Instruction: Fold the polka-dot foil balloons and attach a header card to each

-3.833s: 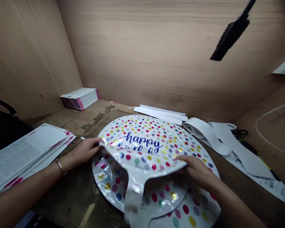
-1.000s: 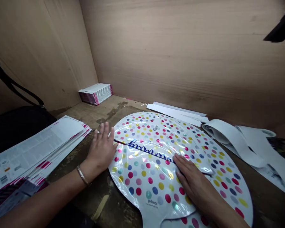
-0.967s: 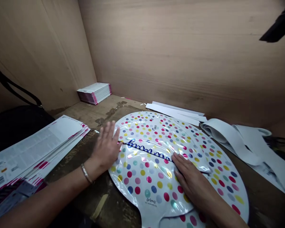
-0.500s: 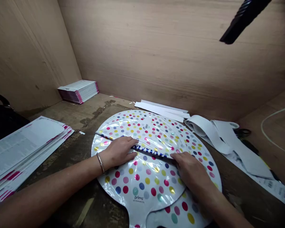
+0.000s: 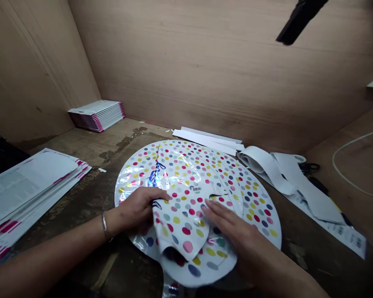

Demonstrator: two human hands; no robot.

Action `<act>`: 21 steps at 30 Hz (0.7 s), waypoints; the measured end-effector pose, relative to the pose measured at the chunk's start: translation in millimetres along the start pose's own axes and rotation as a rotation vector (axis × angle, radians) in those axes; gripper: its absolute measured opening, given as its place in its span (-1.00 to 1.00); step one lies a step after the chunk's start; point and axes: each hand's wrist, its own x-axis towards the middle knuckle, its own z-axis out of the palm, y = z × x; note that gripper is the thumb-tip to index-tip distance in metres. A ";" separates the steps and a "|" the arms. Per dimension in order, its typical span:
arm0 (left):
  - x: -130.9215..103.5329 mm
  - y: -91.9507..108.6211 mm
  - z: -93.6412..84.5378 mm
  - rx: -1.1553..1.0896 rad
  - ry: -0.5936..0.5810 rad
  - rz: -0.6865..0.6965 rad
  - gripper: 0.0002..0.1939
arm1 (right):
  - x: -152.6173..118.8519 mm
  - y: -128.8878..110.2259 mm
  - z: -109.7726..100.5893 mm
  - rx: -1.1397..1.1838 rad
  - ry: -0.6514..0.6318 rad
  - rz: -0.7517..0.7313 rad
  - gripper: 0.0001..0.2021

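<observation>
A polka-dot sheet (image 5: pixel 189 211), folded over with a barcode near its middle, lies on large round dotted pieces (image 5: pixel 261 203) in glossy film. My left hand (image 5: pixel 139 207), with a bracelet at the wrist, is closed on the sheet's left edge, thumb on top. My right hand (image 5: pixel 228 221) rests with its fingers stretched out on the sheet's right side. Blue lettering runs along the sheet's upper left. Near me the sheet's edge curls up, showing a dark gap. The handle below is partly hidden.
Flat white and pink cards (image 5: pixel 34 182) lie at the left, a stacked bundle (image 5: pixel 98 116) at the back left. White strips (image 5: pixel 208 140) lie by the back wall. A label roll (image 5: pixel 267 165) and scissors (image 5: pixel 309 167) are at the right. A black object (image 5: pixel 301 20) hangs above.
The dotted sheet has been turned and folded over, so the lettering now runs up the left side. My left hand has moved slightly left and down. My right hand has opened flat.
</observation>
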 end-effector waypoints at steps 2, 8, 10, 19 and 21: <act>-13.4 -1.4 -6.3 -0.057 -0.018 -0.018 -0.74 | 6.0 21.0 11.2 -0.003 0.040 0.026 -0.33; -40.7 -3.1 -9.4 -0.097 -0.039 -0.055 -0.79 | 10.6 39.0 28.6 0.038 0.159 -0.064 -0.51; -43.8 -4.7 -9.9 -0.080 -0.048 -0.049 -0.79 | 11.5 36.5 24.5 0.062 0.166 -0.104 -0.49; -38.6 -3.4 -18.5 0.161 -0.024 0.000 -0.70 | 28.8 36.4 16.8 0.356 0.182 0.083 -0.64; -33.8 -4.7 -17.3 0.232 0.094 -0.108 -0.75 | 32.7 37.8 16.8 0.433 0.192 0.194 -0.69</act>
